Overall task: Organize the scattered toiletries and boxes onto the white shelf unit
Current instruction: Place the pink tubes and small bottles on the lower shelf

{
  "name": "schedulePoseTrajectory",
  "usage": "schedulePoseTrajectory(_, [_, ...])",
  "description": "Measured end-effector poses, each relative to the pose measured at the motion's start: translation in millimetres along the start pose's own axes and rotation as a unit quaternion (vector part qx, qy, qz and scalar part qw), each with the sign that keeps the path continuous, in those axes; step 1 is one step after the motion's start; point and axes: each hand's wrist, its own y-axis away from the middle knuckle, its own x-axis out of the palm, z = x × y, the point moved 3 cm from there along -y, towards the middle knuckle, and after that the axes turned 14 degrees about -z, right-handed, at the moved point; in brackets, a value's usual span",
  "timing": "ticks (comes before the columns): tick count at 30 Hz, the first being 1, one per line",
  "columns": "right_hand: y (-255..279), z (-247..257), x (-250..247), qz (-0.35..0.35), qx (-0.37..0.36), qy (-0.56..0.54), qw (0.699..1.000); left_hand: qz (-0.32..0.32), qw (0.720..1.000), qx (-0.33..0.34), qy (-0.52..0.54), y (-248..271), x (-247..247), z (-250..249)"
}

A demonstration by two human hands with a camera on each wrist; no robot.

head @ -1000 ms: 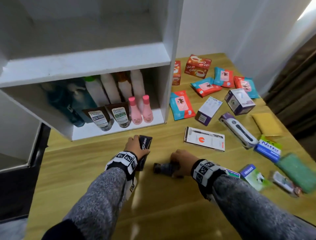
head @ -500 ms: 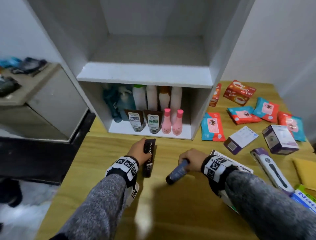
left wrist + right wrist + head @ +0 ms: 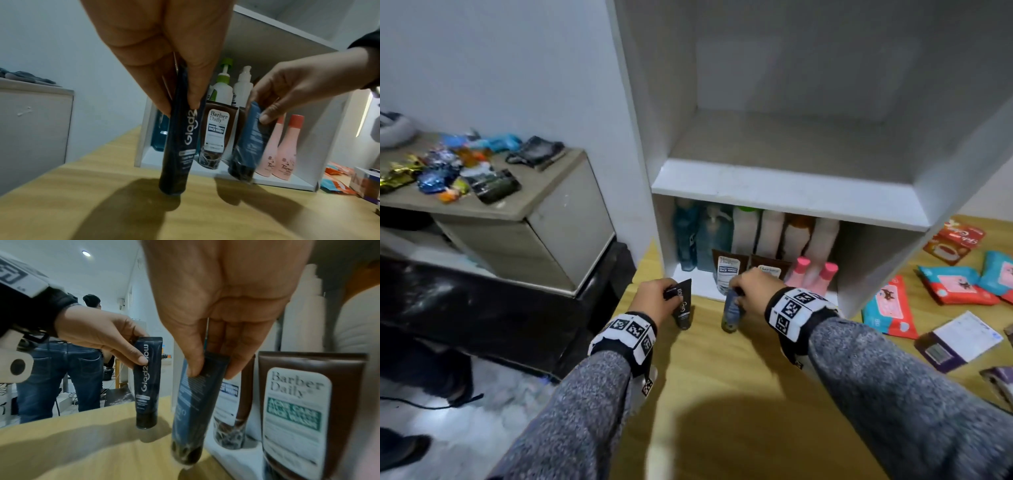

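Two dark tubes hang cap-down just in front of the lower compartment of the white shelf unit (image 3: 787, 192): the black tube (image 3: 180, 138) marked "Glad2", pinched at its crimped end by the left hand (image 3: 654, 301), and the blue tube (image 3: 193, 405), pinched the same way by the right hand (image 3: 753, 291), with fingers and thumb of each hand closed on the flat seal. In the left wrist view the black tube's cap sits at or just above the wooden table (image 3: 722, 394); contact cannot be confirmed. The blue tube is tilted, its cap near the compartment's front lip. Inside the compartment stand two brown "Barber Daily" face wash tubes (image 3: 298, 402) on their caps, two pink bottles (image 3: 281, 151) beside them, and a back row of taller pump bottles (image 3: 232, 84). The likely risk is toppling: narrow caps give little footing, so a tube let go off vertical would probably fall and could knock over the brown tubes or pink bottles. The front row appears nearly full, so free floor seems limited to the left front corner, and the lip may catch a low cap. The shelf above holds nothing visible. Well apart to the right lie wipe packets (image 3: 890, 308), red boxes (image 3: 952, 246) and a purple-and-white box (image 3: 959, 342), still unsorted. A side cabinet (image 3: 524, 219) with mixed small items stands to the left, and another person in jeans (image 3: 68, 378) stands behind.
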Motion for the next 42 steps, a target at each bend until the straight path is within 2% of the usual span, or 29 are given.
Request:
schedulePoseTrajectory(5, [-32, 17, -7, -0.057, 0.029, 0.002, 0.998, -0.036, 0.999, 0.020, 0.008, -35, 2, 0])
schedulePoseTrajectory(12, [-56, 28, 6, -0.087, 0.055, 0.017, 0.994, -0.033, 0.999, 0.029, 0.028, -58, 19, 11])
schedulePoseTrajectory(30, [-76, 35, 25, -0.080, 0.066, 0.031, 0.994, -0.069, 0.994, 0.045, 0.076, -64, 28, 16])
schedulePoseTrajectory(35, [-78, 34, 29, -0.079, 0.068, 0.031, 0.994, -0.059, 0.994, 0.046, 0.085, -67, 31, 16])
schedulePoseTrajectory(42, [-80, 36, 28, -0.106, 0.068, -0.014, 0.992, -0.059, 0.991, 0.059, 0.101, -64, 30, 17])
